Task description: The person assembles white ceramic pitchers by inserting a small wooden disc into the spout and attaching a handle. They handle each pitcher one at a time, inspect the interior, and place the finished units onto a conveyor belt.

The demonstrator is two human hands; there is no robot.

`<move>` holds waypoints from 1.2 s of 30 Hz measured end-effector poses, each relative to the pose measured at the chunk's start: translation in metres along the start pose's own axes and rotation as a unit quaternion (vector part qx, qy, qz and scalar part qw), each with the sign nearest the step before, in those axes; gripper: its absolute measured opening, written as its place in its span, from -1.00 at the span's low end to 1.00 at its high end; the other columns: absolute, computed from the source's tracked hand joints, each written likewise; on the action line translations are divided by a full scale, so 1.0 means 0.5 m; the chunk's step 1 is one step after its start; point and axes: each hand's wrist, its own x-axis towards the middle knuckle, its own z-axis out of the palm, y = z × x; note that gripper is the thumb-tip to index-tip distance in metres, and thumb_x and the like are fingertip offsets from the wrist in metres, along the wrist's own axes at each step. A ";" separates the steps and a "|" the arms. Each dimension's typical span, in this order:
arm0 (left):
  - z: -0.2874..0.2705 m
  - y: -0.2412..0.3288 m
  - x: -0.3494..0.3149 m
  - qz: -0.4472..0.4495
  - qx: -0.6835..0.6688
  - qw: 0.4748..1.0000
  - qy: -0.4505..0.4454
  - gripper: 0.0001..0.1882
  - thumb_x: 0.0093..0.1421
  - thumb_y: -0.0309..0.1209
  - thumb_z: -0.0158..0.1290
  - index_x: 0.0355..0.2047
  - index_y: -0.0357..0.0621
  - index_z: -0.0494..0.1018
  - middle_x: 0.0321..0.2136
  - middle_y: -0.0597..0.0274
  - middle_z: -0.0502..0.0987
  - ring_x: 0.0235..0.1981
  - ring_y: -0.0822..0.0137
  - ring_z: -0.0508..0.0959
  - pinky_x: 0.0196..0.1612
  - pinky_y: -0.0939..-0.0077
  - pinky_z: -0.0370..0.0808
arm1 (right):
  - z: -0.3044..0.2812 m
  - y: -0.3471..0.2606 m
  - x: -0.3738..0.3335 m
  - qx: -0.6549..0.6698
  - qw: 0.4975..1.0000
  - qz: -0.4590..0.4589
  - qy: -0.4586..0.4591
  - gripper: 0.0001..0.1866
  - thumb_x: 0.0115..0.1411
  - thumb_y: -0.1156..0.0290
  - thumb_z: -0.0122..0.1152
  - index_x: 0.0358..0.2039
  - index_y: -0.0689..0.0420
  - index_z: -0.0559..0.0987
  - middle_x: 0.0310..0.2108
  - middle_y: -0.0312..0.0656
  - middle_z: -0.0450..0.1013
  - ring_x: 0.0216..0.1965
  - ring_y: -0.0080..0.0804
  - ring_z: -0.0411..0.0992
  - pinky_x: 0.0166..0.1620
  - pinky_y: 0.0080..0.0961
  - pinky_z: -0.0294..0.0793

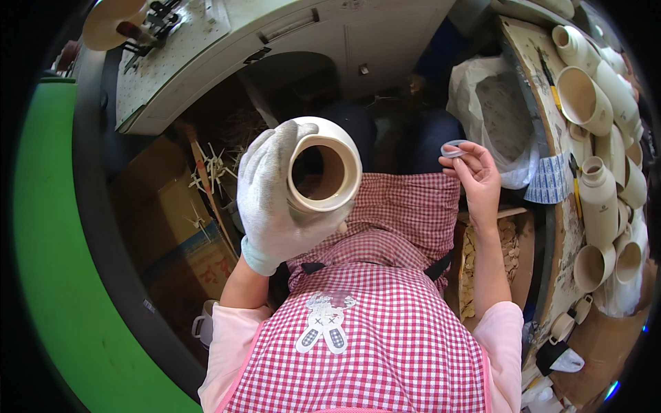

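My left hand (272,189), in a whitish knitted glove, wraps round a cream-coloured bottle body (351,155). Its round open mouth faces up toward me and shows a tan inside. To the right, apart from the bottle, my bare right hand (475,172) pinches a thin translucent ring (454,148) between thumb and fingers. The ring looks like a sealing gasket. Below both hands lies the red-and-white checked apron (358,303) over my lap.
Several cream bottles and cups (600,199) crowd the worn wooden bench (527,51) at right. A white plastic bag (475,89) hangs beside it, above a box of tan pieces (527,265). A pale cabinet (372,48) stands ahead; a green surface (51,227) runs along the left.
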 end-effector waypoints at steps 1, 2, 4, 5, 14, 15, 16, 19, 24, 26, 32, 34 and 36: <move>0.002 0.000 0.000 -0.006 -0.010 1.000 0.000 0.13 -0.13 -0.34 0.53 0.40 -0.37 0.16 0.13 -0.09 0.52 0.14 0.07 0.55 0.21 0.19 0.49 | -0.010 0.012 -0.006 0.054 0.998 0.016 0.021 -0.73 0.39 0.63 0.11 0.08 0.29 0.45 0.01 0.03 0.60 -0.09 -0.32 0.65 -0.08 -0.53 0.66; 0.005 0.000 -0.001 -0.006 -0.036 0.999 0.006 0.13 -0.12 -0.36 0.53 0.40 -0.37 0.15 0.15 -0.09 0.51 0.14 0.07 0.55 0.20 0.22 0.51 | -0.020 0.024 -0.008 0.082 0.995 0.037 0.037 -0.71 0.39 0.62 0.10 0.11 0.28 0.45 0.04 0.05 0.58 -0.08 -0.31 0.64 -0.07 -0.52 0.66; 0.014 -0.003 0.001 -0.013 -0.071 0.997 0.012 0.12 -0.10 -0.40 0.51 0.41 -0.36 0.13 0.17 -0.12 0.49 0.14 0.07 0.56 0.19 0.24 0.53 | -0.045 0.043 -0.006 0.016 0.995 0.020 0.093 -0.71 0.40 0.54 0.14 0.10 0.29 0.50 -0.07 -0.01 0.63 -0.22 -0.39 0.65 -0.24 -0.57 0.65; 0.017 -0.005 0.003 -0.014 -0.085 0.996 0.015 0.12 -0.09 -0.41 0.50 0.42 -0.36 0.12 0.17 -0.13 0.49 0.15 0.07 0.56 0.19 0.24 0.53 | -0.057 0.047 -0.004 -0.038 0.993 -0.004 0.109 -0.72 0.41 0.50 0.16 0.09 0.27 0.54 -0.11 -0.05 0.64 -0.29 -0.43 0.65 -0.31 -0.60 0.62; 0.021 0.004 0.008 0.003 -0.042 0.999 -0.004 0.14 -0.13 -0.31 0.56 0.39 -0.37 0.17 0.13 -0.08 0.52 0.13 0.07 0.56 0.19 0.21 0.50 | 0.047 -0.141 -0.012 -0.191 0.963 -0.182 -0.048 -0.85 0.22 0.40 0.45 -0.37 0.19 0.66 -0.12 -0.13 0.62 -0.12 -0.34 0.60 -0.11 -0.43 0.58; 0.019 0.007 0.008 0.000 -0.005 1.000 -0.014 0.14 -0.13 -0.29 0.56 0.39 -0.38 0.17 0.12 -0.07 0.53 0.12 0.06 0.56 0.18 0.20 0.50 | 0.079 -0.170 -0.027 -0.065 0.981 -0.115 -0.144 -0.85 0.31 0.41 0.36 -0.18 0.18 0.65 0.05 -0.12 0.58 0.04 -0.31 0.60 -0.04 -0.42 0.65; 0.020 0.009 0.010 0.004 0.006 1.000 -0.008 0.16 -0.14 -0.23 0.57 0.38 -0.39 0.18 0.10 -0.05 0.55 0.12 0.04 0.57 0.17 0.17 0.49 | 0.119 -0.185 -0.026 0.054 0.959 -0.120 -0.251 -0.76 0.34 0.49 0.25 0.00 0.19 0.55 0.23 0.13 0.44 0.16 -0.15 0.55 0.04 -0.29 0.67; 0.022 0.014 0.012 0.004 -0.015 1.000 0.005 0.04 -0.19 -0.25 0.55 0.29 -0.33 0.33 0.11 -0.03 0.56 0.15 -0.04 0.56 0.24 0.03 0.44 | 0.198 -0.230 -0.050 -0.060 0.930 -0.117 -0.344 -0.42 0.28 0.72 0.13 0.33 0.19 0.41 0.28 0.07 0.40 0.19 -0.09 0.52 0.13 -0.34 0.65; 0.028 0.004 0.014 -0.005 -0.051 0.998 0.037 0.05 -0.17 -0.23 0.55 0.30 -0.38 0.31 0.07 0.00 0.58 0.11 -0.02 0.59 0.25 0.03 0.43 | 0.243 -0.252 -0.050 -0.223 0.870 -0.279 -0.340 -0.51 0.04 0.81 0.19 0.03 0.30 0.58 0.10 0.09 0.53 0.08 0.01 0.57 0.09 -0.34 0.64; 0.027 0.000 0.011 0.015 -0.052 0.998 0.031 0.06 -0.16 -0.22 0.56 0.31 -0.38 0.30 0.08 -0.01 0.57 0.12 -0.02 0.58 0.25 0.02 0.43 | 0.253 -0.248 -0.054 -0.262 0.858 -0.294 -0.331 -0.56 0.02 0.79 0.21 -0.03 0.29 0.58 0.08 0.09 0.53 0.02 0.03 0.60 0.02 -0.31 0.66; 0.029 0.000 -0.004 0.034 -0.057 0.998 -0.015 0.05 -0.20 -0.21 0.56 0.30 -0.30 0.35 0.22 -0.06 0.49 0.25 -0.09 0.48 0.36 -0.04 0.31 | 0.281 -0.218 -0.069 -0.424 0.785 -0.344 -0.291 -0.74 0.03 0.54 0.32 -0.24 0.33 0.58 -0.11 0.10 0.57 -0.28 -0.16 0.67 -0.25 -0.36 0.69; 0.028 0.000 -0.005 0.033 -0.052 0.998 -0.021 0.04 -0.19 -0.21 0.56 0.30 -0.29 0.35 0.22 -0.05 0.49 0.26 -0.10 0.48 0.36 -0.04 0.32 | 0.289 -0.208 -0.068 -0.442 0.767 -0.388 -0.256 -0.73 0.03 0.51 0.35 -0.22 0.29 0.61 -0.11 0.08 0.59 -0.31 -0.18 0.67 -0.28 -0.39 0.69; 0.026 0.000 -0.003 0.029 -0.061 0.998 -0.019 0.04 -0.20 -0.21 0.56 0.30 -0.29 0.36 0.22 -0.06 0.49 0.26 -0.09 0.48 0.35 -0.03 0.33 | 0.291 -0.203 -0.062 -0.455 0.748 -0.413 -0.250 -0.72 0.02 0.48 0.36 -0.21 0.25 0.64 -0.14 0.06 0.61 -0.33 -0.21 0.67 -0.30 -0.39 0.69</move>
